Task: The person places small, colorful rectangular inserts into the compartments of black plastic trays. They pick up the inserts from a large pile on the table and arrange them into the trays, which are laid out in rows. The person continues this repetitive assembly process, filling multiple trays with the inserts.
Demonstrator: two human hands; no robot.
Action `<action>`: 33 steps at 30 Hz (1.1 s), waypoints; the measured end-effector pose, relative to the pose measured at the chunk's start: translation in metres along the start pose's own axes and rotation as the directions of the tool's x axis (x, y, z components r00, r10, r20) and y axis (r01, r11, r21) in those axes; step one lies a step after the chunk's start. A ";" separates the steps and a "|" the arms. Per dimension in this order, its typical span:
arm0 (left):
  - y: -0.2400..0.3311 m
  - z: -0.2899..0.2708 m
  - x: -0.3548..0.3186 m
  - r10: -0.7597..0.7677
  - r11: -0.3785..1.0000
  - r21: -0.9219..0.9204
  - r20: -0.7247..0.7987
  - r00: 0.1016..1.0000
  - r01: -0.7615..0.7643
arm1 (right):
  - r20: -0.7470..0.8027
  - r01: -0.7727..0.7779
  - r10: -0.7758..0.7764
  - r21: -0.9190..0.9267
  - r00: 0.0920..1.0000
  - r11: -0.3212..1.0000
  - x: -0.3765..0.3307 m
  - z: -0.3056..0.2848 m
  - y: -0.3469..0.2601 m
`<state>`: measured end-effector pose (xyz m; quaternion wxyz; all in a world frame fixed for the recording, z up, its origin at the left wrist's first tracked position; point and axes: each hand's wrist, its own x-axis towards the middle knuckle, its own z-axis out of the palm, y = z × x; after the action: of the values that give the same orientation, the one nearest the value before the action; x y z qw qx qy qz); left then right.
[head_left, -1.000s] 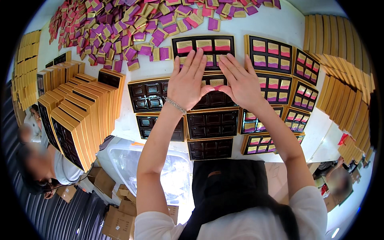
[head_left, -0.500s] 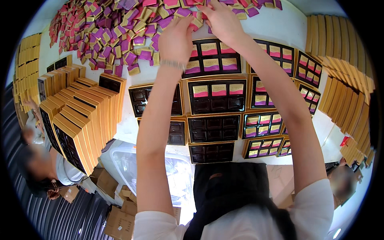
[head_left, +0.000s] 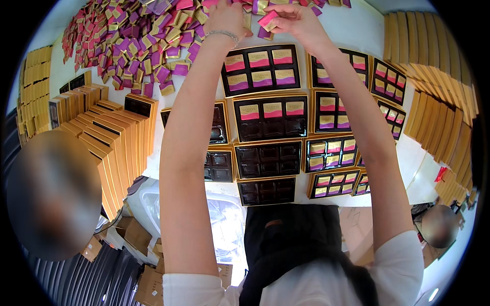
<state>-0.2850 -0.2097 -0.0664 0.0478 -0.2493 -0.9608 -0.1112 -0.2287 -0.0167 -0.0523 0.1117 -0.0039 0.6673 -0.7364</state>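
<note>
My right hand [head_left: 301,28] pinches a small pink-and-gold wrapped chocolate square [head_left: 267,21] between thumb and fingers. My left hand [head_left: 227,21] reaches over the near edge of the heap of wrapped chocolates [head_left: 138,43], thumb apart from its fingers; the fingertips are partly cut off by the top edge. Just below the hands, a gold-edged black tray box [head_left: 259,87] holds a pink row and a purple row. Nearer me, another box [head_left: 270,128] has three pink squares in its far row and bare near cells. Two boxes with bare cells [head_left: 268,159] follow below it.
Filled boxes [head_left: 334,148] stand right of the middle column, partly under my right arm. Upright gold boxes [head_left: 115,132] are stacked at left, more [head_left: 439,122] at right. A clear plastic bin [head_left: 224,219] sits below the table edge. People are at both sides.
My hands have parted: the left moved slightly left, the right moved down and right with a pink chocolate now showing in it. A person at left has come closer.
</note>
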 end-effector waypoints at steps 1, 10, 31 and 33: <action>-0.004 0.004 -0.002 0.003 1.000 -0.003 -0.031 1.000 -0.003 | -0.023 -0.020 0.020 -0.001 1.000 1.000 -0.007 0.003 -0.006; 0.023 -0.065 -0.078 -0.216 0.819 -0.531 0.061 0.975 0.215 | 0.262 0.308 -0.168 -0.713 0.950 0.630 -0.154 0.031 -0.026; 0.135 -0.072 -0.296 -0.492 0.665 -0.544 0.195 0.848 0.511 | 0.289 0.322 -0.145 -0.808 0.946 0.493 -0.261 0.083 0.008; 0.136 -0.081 -0.298 -0.555 0.648 -0.510 0.193 0.809 0.566 | 0.262 0.296 -0.137 -0.827 0.955 0.479 -0.280 0.085 0.010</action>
<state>0.0443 -0.2531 -0.0057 -0.0711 0.0555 -0.9179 -0.3864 0.0596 -0.0538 -0.0126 0.0544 -0.2020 0.9261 -0.3141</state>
